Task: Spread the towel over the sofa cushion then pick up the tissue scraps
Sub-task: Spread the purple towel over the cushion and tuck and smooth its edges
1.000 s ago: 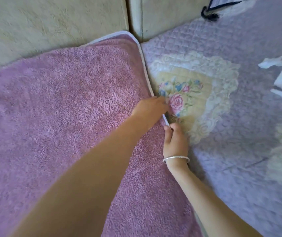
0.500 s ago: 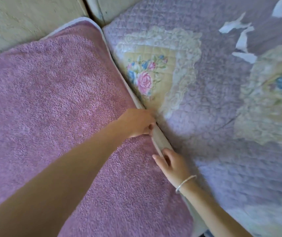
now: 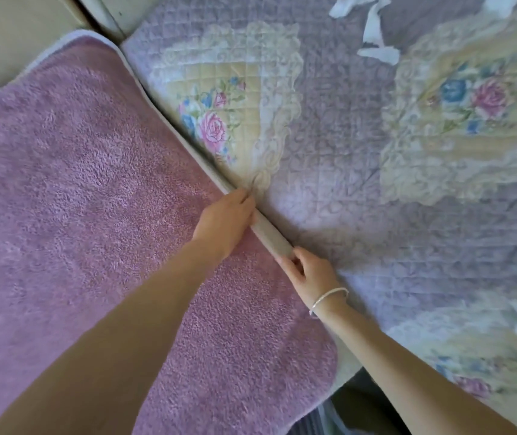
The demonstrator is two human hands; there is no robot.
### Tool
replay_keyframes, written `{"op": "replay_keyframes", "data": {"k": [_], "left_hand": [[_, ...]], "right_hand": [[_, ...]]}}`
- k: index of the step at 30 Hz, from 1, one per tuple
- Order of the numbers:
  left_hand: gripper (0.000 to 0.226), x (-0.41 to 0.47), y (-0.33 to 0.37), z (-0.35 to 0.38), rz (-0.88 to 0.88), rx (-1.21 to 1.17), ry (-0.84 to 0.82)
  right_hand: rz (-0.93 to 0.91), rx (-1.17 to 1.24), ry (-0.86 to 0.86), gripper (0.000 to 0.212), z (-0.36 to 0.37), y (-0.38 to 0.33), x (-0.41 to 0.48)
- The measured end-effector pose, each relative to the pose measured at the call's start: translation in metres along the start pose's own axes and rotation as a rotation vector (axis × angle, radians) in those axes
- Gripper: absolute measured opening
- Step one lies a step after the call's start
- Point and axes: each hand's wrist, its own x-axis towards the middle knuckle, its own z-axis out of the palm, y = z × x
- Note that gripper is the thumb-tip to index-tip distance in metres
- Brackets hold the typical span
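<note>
Pink towel [image 3: 87,189] spread over cushion, left hand [image 3: 224,222] and right hand [image 3: 308,273] both pinching its right hem, tissue scraps [image 3: 374,32] on quilt [image 3: 360,171] beyond

One head-worn wide-angle view looks steeply down, close over the towel [image 3: 78,215] and quilted cushion cover [image 3: 360,189].

One towel [image 3: 78,199]; five tissue scraps [image 3: 373,29].

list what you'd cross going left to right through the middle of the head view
pink towel → left hand → pale towel edge → right hand → quilted floral cover
</note>
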Motion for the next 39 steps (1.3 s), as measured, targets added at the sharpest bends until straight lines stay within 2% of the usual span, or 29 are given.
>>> {"op": "replay_keyframes", "data": {"k": [5, 7, 8, 10, 13, 15, 18, 20, 23, 28, 33, 39], "left_hand": [[0.025, -0.017, 0.01, 0.017, 0.151, 0.13, 0.034], [0.03, -0.022, 0.015, 0.02, 0.182, 0.189, -0.007], [0.032, -0.024, 0.016, 0.02, 0.199, 0.213, -0.028], [0.035, -0.027, 0.017, 0.019, 0.214, 0.219, -0.047], [0.034, -0.03, 0.016, 0.018, 0.208, 0.182, -0.036], [0.033, -0.032, 0.018, 0.016, 0.186, 0.15, -0.029], [0.041, -0.046, 0.025, 0.005, 0.066, -0.063, -0.021], [0.054, -0.057, 0.031, -0.005, -0.027, -0.245, -0.051], [0.069, -0.081, 0.037, -0.02, -0.152, -0.569, -0.129], [0.071, -0.127, 0.05, -0.066, -0.248, -0.833, -0.104], [0.067, -0.174, 0.086, -0.135, -0.107, -1.045, 0.011], [0.059, -0.213, 0.151, -0.205, 0.073, -1.068, 0.077]], "right_hand": [[0.059, -0.161, -0.001, 0.057, 0.006, 0.024, -0.063], [0.067, -0.23, 0.082, 0.077, 0.014, 0.039, -0.07], [0.04, -0.258, 0.149, 0.079, 0.014, 0.043, -0.068], [0.04, -0.346, 0.207, 0.064, 0.011, 0.042, -0.063], [0.151, -0.359, 0.065, 0.042, 0.008, 0.037, -0.061], [0.159, -0.39, 0.081, 0.037, 0.005, 0.036, -0.059], [0.141, -0.4, 0.136, 0.036, 0.0, 0.027, -0.059], [0.146, -0.336, 0.144, 0.039, -0.002, 0.014, -0.059], [0.242, -0.048, 0.118, 0.054, -0.008, -0.016, -0.07], [0.298, 0.223, 0.147, 0.058, -0.046, -0.066, -0.107], [0.232, 0.392, 0.334, 0.058, -0.107, -0.111, -0.172], [0.171, 0.503, 0.572, 0.057, -0.189, -0.139, -0.266]]}}
